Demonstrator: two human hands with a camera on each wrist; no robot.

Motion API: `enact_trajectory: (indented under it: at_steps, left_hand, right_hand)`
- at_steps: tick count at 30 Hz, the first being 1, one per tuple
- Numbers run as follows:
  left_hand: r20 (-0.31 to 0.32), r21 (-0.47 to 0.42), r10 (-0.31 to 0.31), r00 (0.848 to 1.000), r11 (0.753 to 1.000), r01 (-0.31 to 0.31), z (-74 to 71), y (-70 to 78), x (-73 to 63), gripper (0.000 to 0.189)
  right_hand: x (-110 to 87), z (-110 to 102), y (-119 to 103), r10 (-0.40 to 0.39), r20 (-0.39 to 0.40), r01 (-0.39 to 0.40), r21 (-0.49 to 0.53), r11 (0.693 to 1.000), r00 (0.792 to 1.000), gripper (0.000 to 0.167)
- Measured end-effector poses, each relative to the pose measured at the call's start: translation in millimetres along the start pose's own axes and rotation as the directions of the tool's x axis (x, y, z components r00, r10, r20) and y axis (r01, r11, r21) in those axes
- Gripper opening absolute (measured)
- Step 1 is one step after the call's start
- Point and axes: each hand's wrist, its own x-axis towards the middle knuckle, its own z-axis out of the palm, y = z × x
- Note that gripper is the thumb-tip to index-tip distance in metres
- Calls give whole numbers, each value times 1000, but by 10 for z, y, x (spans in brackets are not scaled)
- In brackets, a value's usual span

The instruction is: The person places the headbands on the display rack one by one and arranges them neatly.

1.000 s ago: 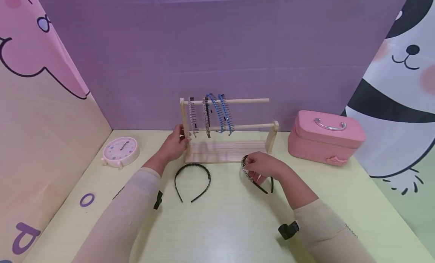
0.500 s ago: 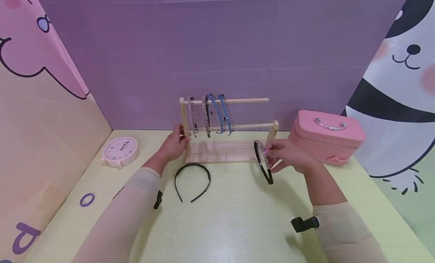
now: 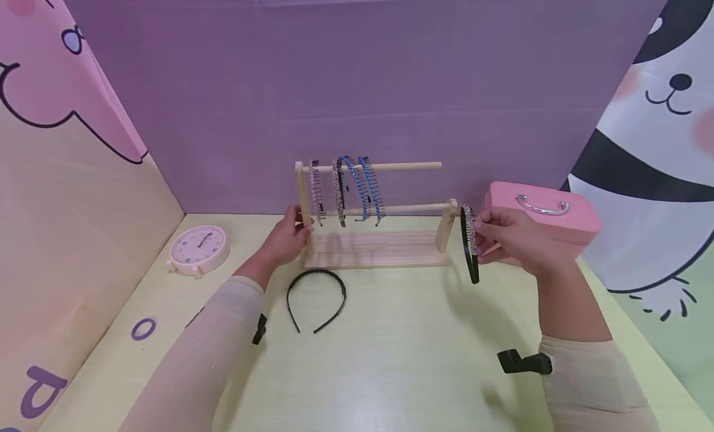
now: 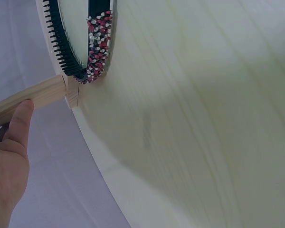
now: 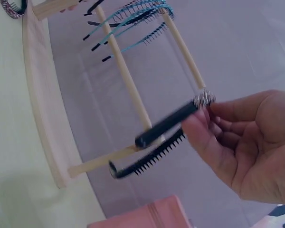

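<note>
My right hand (image 3: 515, 240) pinches a black toothed headband (image 3: 470, 243) with a sparkly band, held up just right of the wooden rack's right post. In the right wrist view, thumb and fingers hold that headband (image 5: 168, 126) near its studded part. My left hand (image 3: 287, 237) grips the left post of the wooden rack (image 3: 374, 249). On the rack's upper bar (image 3: 413, 165), toward the left, hang a pinkish headband (image 3: 316, 190), a dark sparkly headband (image 3: 338, 193) and two blue headbands (image 3: 370, 187). Another black headband (image 3: 316, 272) lies on the table before the rack.
A pink case (image 3: 549, 212) with a silver handle stands behind my right hand. A pink clock (image 3: 199, 249) lies at the left, with a purple ring shape (image 3: 143, 328) nearer. A purple cloth (image 3: 357, 66) rises behind the table.
My right hand has lifted the sparkly headband off the table, turned it nearly edge-on and carried it right and up past the rack's right end. My left hand has stayed on the post.
</note>
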Motion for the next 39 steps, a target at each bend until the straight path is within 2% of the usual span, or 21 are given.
enact_trajectory:
  at_steps: [4, 8, 15, 19, 23, 26, 28, 30, 33, 35, 39]
  left_hand:
    - [-3, -13, -5, 1000, 1000, 5, -7, 7, -7, 48]
    - [3, -26, -3, 1000, 1000, 3, 0, 10, -12, 48]
    - [3, -35, 1, 1000, 999, -1, 9, 26, -35, 48]
    - [-1, -34, 3, 1000, 999, -3, 3, 35, -34, 48]
    - [-4, -33, -3, 1000, 999, 3, 3, 26, -23, 49]
    - [-2, -34, -12, 1000, 999, 12, 6, 26, -21, 50]
    - [-3, -31, -14, 1000, 999, 13, 5, 28, -20, 50]
    - [-2, -31, -12, 1000, 999, 12, 5, 25, -15, 50]
    - [-2, -25, -7, 1000, 1000, 7, 4, 17, -7, 50]
    - [0, -22, -5, 1000, 1000, 5, 4, 14, -4, 50]
    - [-2, -27, -8, 1000, 1000, 8, 4, 15, -9, 51]
  right_hand:
    - [30, -25, -44, -35, -81, 30, -59, 998, 996, 25]
    - [63, 6, -95, -66, -203, 46, -100, 994, 977, 26]
    - [131, 121, -198, -140, -366, 131, -49, 990, 920, 27]
    - [156, 190, -294, -193, -433, 179, -74, 981, 880, 27]
    - [193, 296, -392, -273, -477, 273, -70, 959, 835, 21]
    - [240, 392, -439, -335, -490, 366, -33, 930, 805, 16]
    - [282, 454, -457, -362, -486, 415, 1, 910, 795, 16]
    - [319, 521, -475, -381, -481, 441, 12, 898, 790, 17]
    - [374, 619, -498, -402, -455, 453, 4, 891, 795, 17]
    - [408, 684, -511, -410, -435, 444, -27, 896, 802, 17]
    - [493, 805, -501, -405, -384, 421, -45, 906, 830, 17]
